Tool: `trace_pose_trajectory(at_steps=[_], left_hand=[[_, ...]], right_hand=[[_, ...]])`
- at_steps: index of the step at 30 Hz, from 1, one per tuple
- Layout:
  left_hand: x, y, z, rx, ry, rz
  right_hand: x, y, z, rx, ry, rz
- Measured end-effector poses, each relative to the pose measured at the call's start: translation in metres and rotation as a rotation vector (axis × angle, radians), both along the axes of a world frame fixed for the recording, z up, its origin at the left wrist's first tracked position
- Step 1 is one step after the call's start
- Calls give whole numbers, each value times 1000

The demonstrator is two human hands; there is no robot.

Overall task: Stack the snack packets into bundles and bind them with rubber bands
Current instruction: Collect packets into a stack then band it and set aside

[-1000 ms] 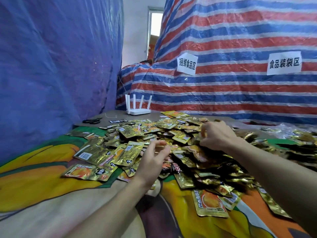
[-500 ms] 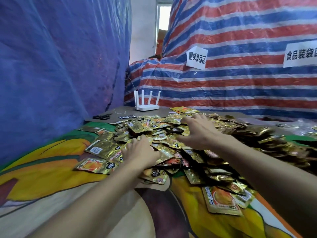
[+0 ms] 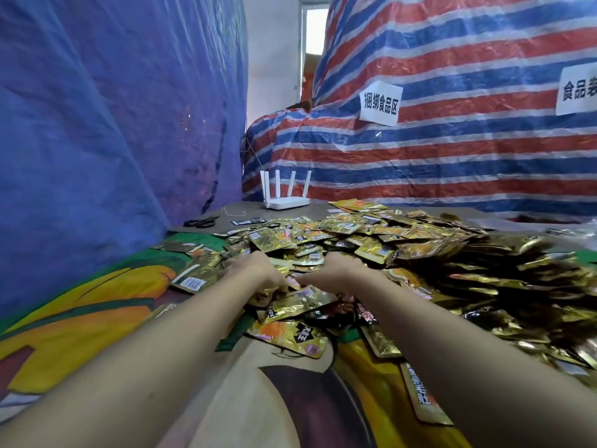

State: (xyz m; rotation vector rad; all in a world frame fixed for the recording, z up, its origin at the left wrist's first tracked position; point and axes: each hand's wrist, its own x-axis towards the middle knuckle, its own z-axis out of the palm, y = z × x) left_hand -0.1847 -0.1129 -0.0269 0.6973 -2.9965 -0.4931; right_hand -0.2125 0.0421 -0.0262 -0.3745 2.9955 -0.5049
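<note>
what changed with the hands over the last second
The left hand, raised with fingers spread a second ago, came down onto the snack packets. The right hand drew back from farther in the pile, so both hands now sit close together, fingers buried among packets; whether they grip any is hidden. The router and scissors stayed put.

Makeshift packing workroom, striped tarpaulin walls, paper zone signs, heaped snack packets
</note>
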Motion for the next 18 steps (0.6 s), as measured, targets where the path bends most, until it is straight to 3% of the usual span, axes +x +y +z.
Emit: trace_pose_trajectory(at_steps=[5, 9, 11, 15, 18], left_hand=[[-1, 1, -3, -139, -10, -22], [3, 15, -16, -252, 15, -21], [9, 20, -20, -222, 88, -11], [19, 12, -15, 67, 400, 53], [22, -6, 0, 11, 537, 131]], right_hand=[[-5, -7, -9, 105, 67, -87], [-4, -13, -7, 67, 178, -73], [-2, -15, -8, 72, 183, -98], [-4, -17, -16, 70, 90, -162], [-6, -17, -19, 83, 127, -183]])
